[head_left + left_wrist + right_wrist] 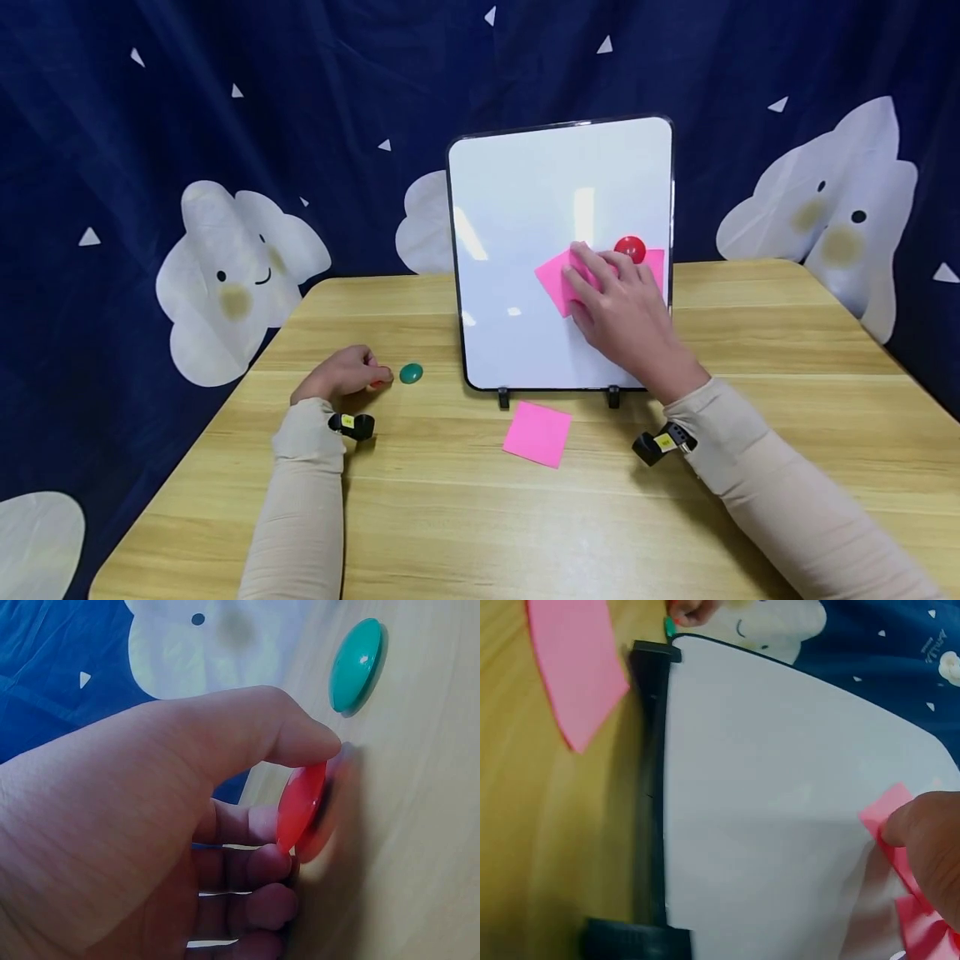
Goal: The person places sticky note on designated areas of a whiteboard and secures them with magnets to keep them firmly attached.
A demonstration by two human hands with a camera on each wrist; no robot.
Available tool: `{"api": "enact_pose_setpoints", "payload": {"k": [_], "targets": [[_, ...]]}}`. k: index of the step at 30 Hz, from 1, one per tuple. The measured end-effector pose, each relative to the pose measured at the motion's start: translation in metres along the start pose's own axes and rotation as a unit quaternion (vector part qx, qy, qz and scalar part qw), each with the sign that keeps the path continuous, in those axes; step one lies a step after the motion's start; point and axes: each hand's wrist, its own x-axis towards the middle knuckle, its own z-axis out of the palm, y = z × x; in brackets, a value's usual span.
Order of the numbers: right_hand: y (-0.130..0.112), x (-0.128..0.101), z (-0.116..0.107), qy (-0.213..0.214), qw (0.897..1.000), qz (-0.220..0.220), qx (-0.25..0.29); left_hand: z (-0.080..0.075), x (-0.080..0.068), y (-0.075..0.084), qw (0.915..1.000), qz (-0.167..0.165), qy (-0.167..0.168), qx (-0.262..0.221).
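Down on the table, my left hand (pixel 341 375) pinches a round red magnet (pixel 302 806) between thumb and fingers, its edge close to the tabletop. A green magnet (pixel 411 372) lies just to the right of that hand. My right hand (pixel 626 321) holds a pink sticky note (pixel 553 282), tilted, at the face of the whiteboard (pixel 517 192); fingers cover much of it. Behind that hand, near the board's right edge, another pink note (pixel 656 262) is partly hidden, with a red magnet (pixel 630 248) at its top.
The whiteboard stands upright on small black feet (pixel 503 398). In front of it, a loose pink sticky note (pixel 537 434) lies on the wooden table (pixel 450 517). A dark blue curtain (pixel 337 100) with clouds hangs behind.
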Motion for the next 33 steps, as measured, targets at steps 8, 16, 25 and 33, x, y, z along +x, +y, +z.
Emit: {"api": "enact_pose_setpoints", "payload": {"k": [8, 16, 25, 33], "targets": [[-0.011, -0.008, 0.006, 0.038, 0.999, 0.015, -0.017, 0.001, 0.002, 0.001, 1.0, 0.0, 0.0, -0.008], [-0.021, -0.019, 0.008, 0.037, 0.998, 0.001, -0.055, 0.001, 0.002, 0.0, 0.9999, 0.007, -0.003, 0.011], [-0.02, -0.022, 0.007, 0.046, 0.996, 0.027, -0.066, 0.002, 0.002, -0.002, 0.9999, -0.001, 0.008, 0.011], [-0.016, -0.021, 0.009, 0.06, 0.997, 0.028, -0.034, -0.001, 0.0, -0.002, 0.9999, 0.002, 0.009, 0.013]]}}
